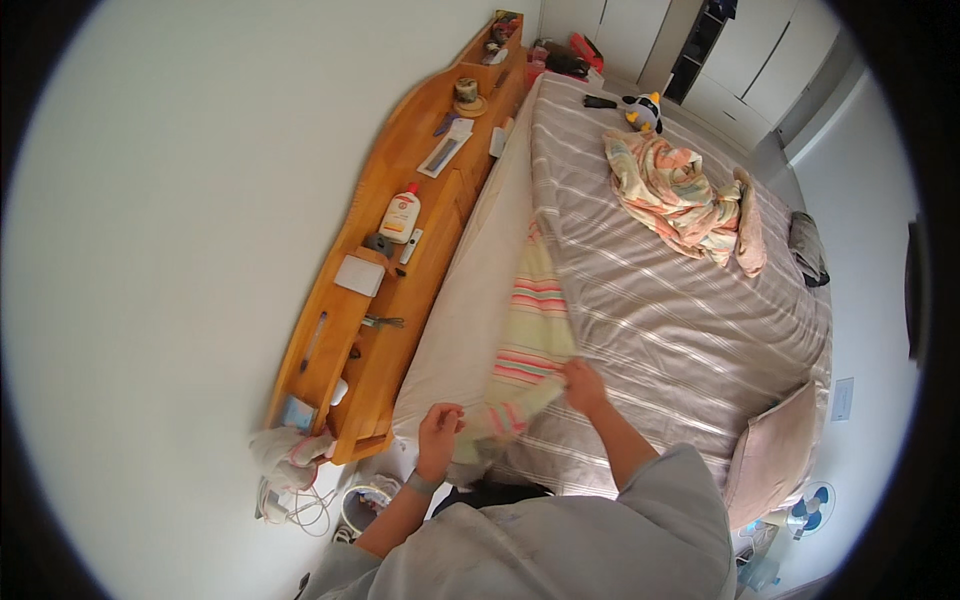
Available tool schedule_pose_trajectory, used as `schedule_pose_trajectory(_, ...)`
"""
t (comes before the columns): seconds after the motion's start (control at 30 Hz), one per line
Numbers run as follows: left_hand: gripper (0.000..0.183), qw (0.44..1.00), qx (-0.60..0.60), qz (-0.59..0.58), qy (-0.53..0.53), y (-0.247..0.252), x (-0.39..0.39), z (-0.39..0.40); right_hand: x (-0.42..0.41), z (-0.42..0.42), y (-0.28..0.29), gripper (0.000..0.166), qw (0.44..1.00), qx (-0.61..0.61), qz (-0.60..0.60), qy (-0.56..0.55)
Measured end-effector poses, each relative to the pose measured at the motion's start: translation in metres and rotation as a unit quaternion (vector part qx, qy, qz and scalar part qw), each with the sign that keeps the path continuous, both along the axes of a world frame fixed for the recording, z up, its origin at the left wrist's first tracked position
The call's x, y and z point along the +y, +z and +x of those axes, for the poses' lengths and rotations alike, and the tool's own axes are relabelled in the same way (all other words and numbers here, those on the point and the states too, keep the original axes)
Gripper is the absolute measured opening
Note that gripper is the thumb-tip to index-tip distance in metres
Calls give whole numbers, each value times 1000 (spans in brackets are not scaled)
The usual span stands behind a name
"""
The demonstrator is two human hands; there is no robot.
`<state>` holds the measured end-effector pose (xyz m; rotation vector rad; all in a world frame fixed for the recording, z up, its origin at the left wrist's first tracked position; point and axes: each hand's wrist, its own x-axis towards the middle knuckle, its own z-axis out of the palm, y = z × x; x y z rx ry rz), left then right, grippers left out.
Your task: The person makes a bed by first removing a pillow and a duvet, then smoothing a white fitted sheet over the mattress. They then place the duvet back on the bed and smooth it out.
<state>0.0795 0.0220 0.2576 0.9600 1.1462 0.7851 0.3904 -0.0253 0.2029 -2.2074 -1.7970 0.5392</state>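
A grey-brown striped bed sheet [660, 322] covers the mattress. At its near left side, my right hand [583, 386] grips the sheet's edge. A flap of pale yellow-green cloth with pink and green stripes [531, 330] shows along there, blurred near the hand. Over the mattress's left border, my left hand [441, 435] hovers with loosely bent fingers and nothing visible in it. Left of the flap, a strip of plain cream cloth [469, 300] runs beside the headboard.
The wooden headboard shelf [390, 300] holds a lotion bottle [401, 214], a white box [360, 275] and a pen [313, 341]. On the bed lie a crumpled patterned blanket [682, 195], a penguin plush [643, 112] and a pillow [772, 454]. A waste bin [360, 510] stands near my left elbow.
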Motion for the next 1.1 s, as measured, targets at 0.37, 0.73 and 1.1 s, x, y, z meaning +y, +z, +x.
schedule_pose_trajectory(0.37,13,997,-12,4,-77,2,12,56,-182,173,17,28,909,-217,-146,-324)
schedule_pose_trajectory(0.73,13,995,26,-23,-92,-22,15,56,-118,73,-99,35,970,-33,-64,-234)
schedule_pose_trajectory(1.1,16,971,160,74,-163,-57,37,97,-20,-96,6,46,892,451,24,20)
